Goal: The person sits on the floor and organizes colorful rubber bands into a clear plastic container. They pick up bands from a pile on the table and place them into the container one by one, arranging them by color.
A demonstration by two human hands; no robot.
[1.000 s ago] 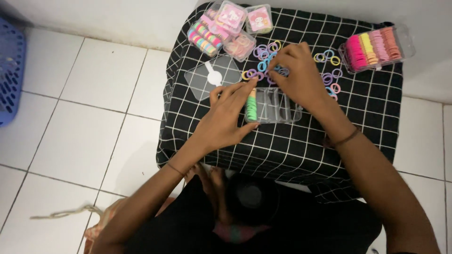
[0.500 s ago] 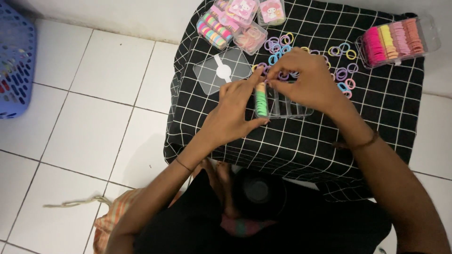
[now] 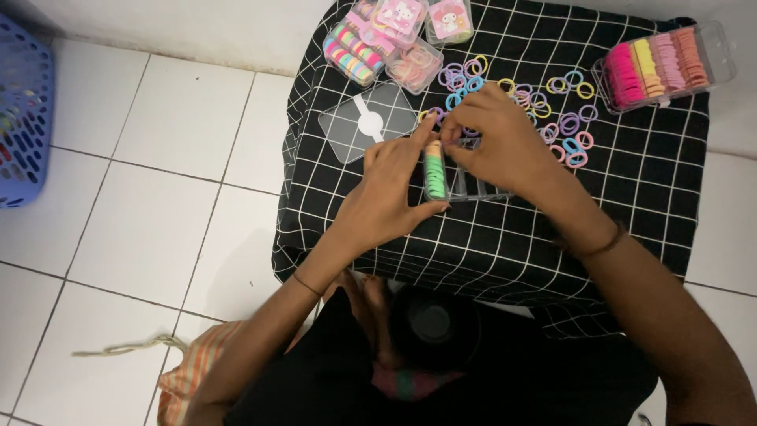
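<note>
A small clear plastic box [image 3: 473, 185] lies on a table draped in a black cloth with white grid lines [image 3: 505, 237]. A short stack of green and orange hair ties [image 3: 434, 175] stands at its left end. My left hand [image 3: 386, 197] rests against the box's left side, fingers by the stack. My right hand [image 3: 505, 142] lies over the box's top edge and pinches a small hair tie at the stack's upper end. Loose pastel hair ties [image 3: 564, 118] are scattered just behind my right hand.
A clear lid [image 3: 367, 122] lies left of the box. Filled clear boxes of ties [image 3: 363, 51] sit at the back left, two pink-lidded boxes [image 3: 426, 17] behind them, and a longer full box [image 3: 662, 63] at the back right. A blue basket [image 3: 24, 118] stands on the white tiled floor, a striped bag [image 3: 189, 371] near my knees.
Both hands stay at the clear box. My right hand has brought its fingertips to the top of the stack of ties. The view has shifted a little.
</note>
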